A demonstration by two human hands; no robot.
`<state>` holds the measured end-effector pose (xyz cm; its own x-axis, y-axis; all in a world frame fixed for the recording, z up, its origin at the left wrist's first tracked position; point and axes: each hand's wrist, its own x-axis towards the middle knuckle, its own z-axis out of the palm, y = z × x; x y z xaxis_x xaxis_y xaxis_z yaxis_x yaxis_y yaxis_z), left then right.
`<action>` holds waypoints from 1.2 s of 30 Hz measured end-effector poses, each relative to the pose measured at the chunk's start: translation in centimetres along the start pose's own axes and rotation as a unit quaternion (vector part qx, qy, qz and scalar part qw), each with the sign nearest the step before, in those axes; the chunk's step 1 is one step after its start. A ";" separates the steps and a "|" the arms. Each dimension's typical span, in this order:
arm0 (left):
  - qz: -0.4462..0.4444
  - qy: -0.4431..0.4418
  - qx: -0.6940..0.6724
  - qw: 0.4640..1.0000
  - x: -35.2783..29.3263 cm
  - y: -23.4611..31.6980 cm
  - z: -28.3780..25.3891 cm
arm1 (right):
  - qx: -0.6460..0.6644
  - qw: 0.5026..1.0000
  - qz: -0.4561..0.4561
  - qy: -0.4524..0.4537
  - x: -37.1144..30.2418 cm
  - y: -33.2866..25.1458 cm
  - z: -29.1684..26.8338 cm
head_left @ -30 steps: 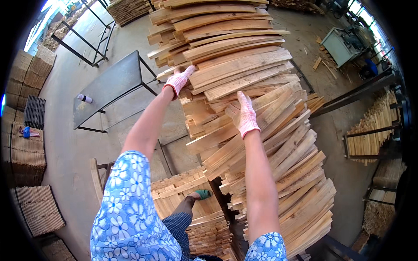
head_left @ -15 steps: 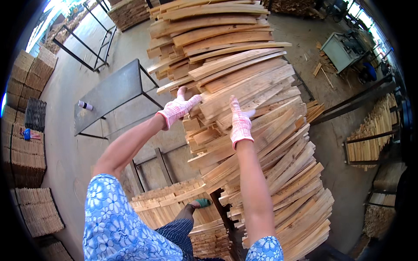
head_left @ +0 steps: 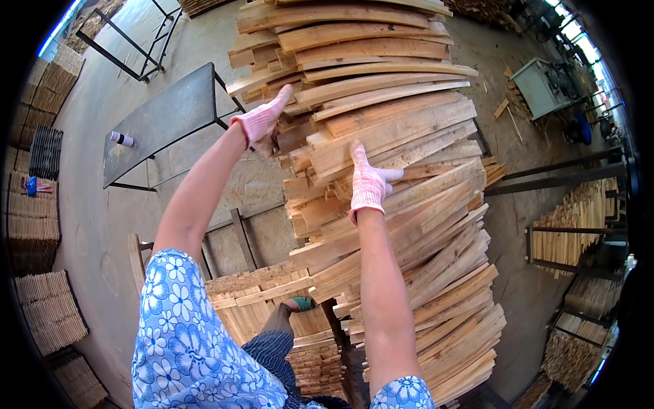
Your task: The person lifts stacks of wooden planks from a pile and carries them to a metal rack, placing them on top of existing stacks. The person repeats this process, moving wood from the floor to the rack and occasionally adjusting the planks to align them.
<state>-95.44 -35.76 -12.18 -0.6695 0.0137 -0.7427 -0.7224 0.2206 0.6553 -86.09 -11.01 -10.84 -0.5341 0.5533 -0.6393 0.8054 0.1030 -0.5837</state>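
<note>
A long stack of rough wooden boards (head_left: pixel 395 136) runs from the far edge of the view down to the lower right. My left hand (head_left: pixel 264 124), in a pink-and-white knit glove, is beside the left ends of the boards. Its fingers reach forward and look stretched out, with some partly hidden below the palm. On top of the stack rests my right hand (head_left: pixel 370 183), gloved alike, thumb and fingers spread. It touches a wide pale board (head_left: pixel 381 140) and those around it, without visibly wrapping any of them.
A dark metal table (head_left: pixel 163 123) with a pale cylindrical bottle (head_left: pixel 122 139) stands at left. Stacked wood bundles (head_left: pixel 30 232) line the left wall. Below lie more boards (head_left: pixel 252 317), near my green shoe (head_left: pixel 301 304). A machine (head_left: pixel 541 85) stands far right, a wood rack (head_left: pixel 572 232) below it.
My left hand has moved up and left, off the wide board's end, toward the farther boards' ends. My right hand has shifted slightly left and stays on the stack. The view has shifted a little.
</note>
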 end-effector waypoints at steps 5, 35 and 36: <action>0.095 0.089 0.135 0.982 -2.7 1.7 2.9 | -0.001 1.000 -0.003 -0.013 0.0 0.4 0.1; 0.118 -0.179 0.090 0.973 -18.8 -12.1 21.2 | 0.418 0.834 -0.074 -0.352 -1.4 23.7 -18.9; 0.100 -0.172 0.127 0.972 -20.1 -15.3 20.6 | 0.417 0.823 -0.081 -0.377 -3.4 24.9 -20.4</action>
<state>-67.36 -19.29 -10.07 -0.6636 0.3959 -0.6347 -0.4890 0.4125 0.7686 -59.00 6.53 -13.02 -0.8784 -0.1150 -0.4639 0.4189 -0.6527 -0.6313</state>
